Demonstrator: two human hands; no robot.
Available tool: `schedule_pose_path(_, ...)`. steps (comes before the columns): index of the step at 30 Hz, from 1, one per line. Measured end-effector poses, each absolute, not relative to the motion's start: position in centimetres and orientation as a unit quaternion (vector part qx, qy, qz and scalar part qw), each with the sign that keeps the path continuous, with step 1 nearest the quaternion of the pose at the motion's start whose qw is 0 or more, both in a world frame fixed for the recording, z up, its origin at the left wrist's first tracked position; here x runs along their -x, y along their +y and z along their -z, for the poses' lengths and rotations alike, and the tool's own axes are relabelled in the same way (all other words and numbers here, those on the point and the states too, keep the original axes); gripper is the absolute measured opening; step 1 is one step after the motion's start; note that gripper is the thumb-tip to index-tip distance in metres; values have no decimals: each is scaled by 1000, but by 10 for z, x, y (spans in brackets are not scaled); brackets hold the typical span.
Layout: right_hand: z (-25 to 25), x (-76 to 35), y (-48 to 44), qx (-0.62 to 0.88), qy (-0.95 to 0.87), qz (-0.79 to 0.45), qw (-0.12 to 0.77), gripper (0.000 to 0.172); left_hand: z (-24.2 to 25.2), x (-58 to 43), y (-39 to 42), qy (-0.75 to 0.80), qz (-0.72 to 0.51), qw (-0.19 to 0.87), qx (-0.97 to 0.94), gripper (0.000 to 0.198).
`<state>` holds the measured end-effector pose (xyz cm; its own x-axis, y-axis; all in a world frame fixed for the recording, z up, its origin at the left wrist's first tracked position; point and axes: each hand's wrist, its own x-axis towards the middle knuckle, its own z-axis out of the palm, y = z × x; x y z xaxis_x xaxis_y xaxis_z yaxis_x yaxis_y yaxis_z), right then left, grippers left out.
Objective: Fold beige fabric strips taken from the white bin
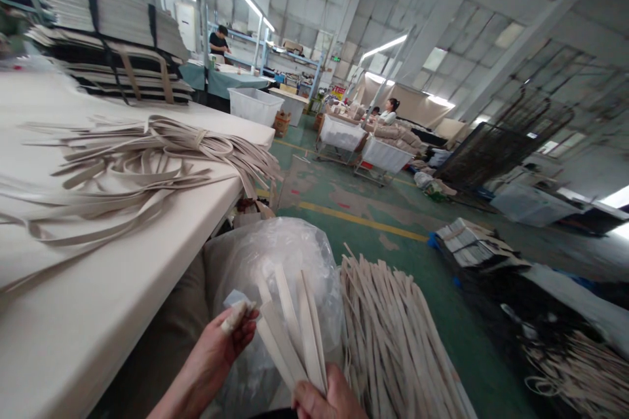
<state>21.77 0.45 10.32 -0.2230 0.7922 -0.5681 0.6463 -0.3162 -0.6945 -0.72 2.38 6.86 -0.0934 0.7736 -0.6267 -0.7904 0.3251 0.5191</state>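
1. Pale strips (295, 334) are held fanned over a clear bag (289, 245), beside the bench (98, 314).
2. They are clamped at their lower ends by the right hand (327, 400), closed tight.
3. The left hand (221, 350) is curled beside them. Whether anything is pinched cannot be told.
4. The strips are judged light, flat and floppy, best gripped bunched near the ends.

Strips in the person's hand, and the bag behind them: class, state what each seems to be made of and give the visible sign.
Strips, fanned in the right hand: probably woven cotton or canvas webbing with a matte beige finish. They are flat, show no shine, and are stiff enough to stand upright. Bag: thin clear plastic film, glossy. It is see-through and crinkled, with white glare.
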Motion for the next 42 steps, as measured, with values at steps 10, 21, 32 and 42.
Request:
schedule_pose_path(10, -96, -216, 7, 609, -628, -484, 24, 39, -68, 11, 23, 453, -596, 662, -46, 48)
schedule_pose_path(21, -100, -210, 2, 652, -619, -438, 27, 34, -62, 13, 25, 450, -586, 674, -24, 50)
schedule_pose_path(32, -89, -210, 9, 594, -664, -453, 32, 40, -57, 9, 24, 456, -571, 682, -43, 45)
schedule_pose_path(42, -86, -203, 13, 550, -638, -530, 99, 51, -79, 4, 17, 494, -525, 624, -300, 19)
